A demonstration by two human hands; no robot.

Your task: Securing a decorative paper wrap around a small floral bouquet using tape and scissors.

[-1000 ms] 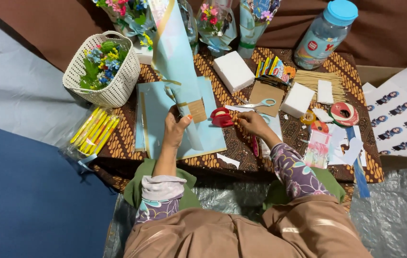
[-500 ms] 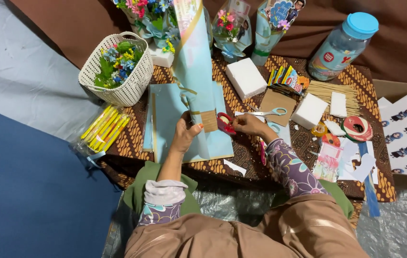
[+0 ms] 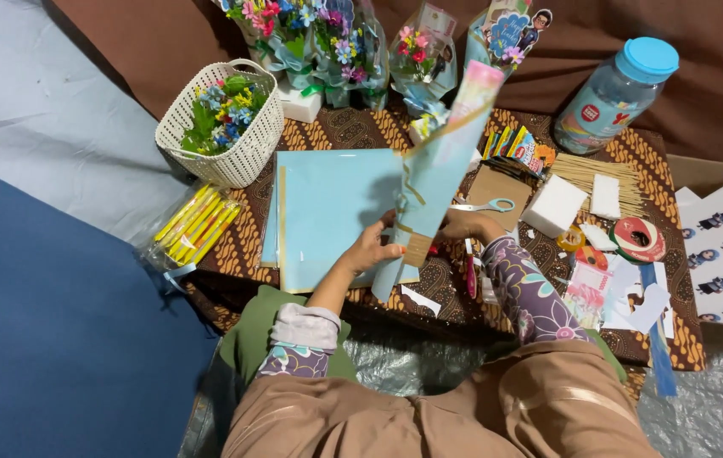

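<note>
While gripping: both hands around blue paper cone.

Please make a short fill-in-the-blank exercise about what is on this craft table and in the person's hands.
1. Both hands, left hand and right hand, hold a light ____ paper cone.
2. The white basket contains ____.
3. The clear jar has a ____ lid.
4. The scissors lie on brown ____.

Missing words: blue; flowers; blue; cardboard
</note>
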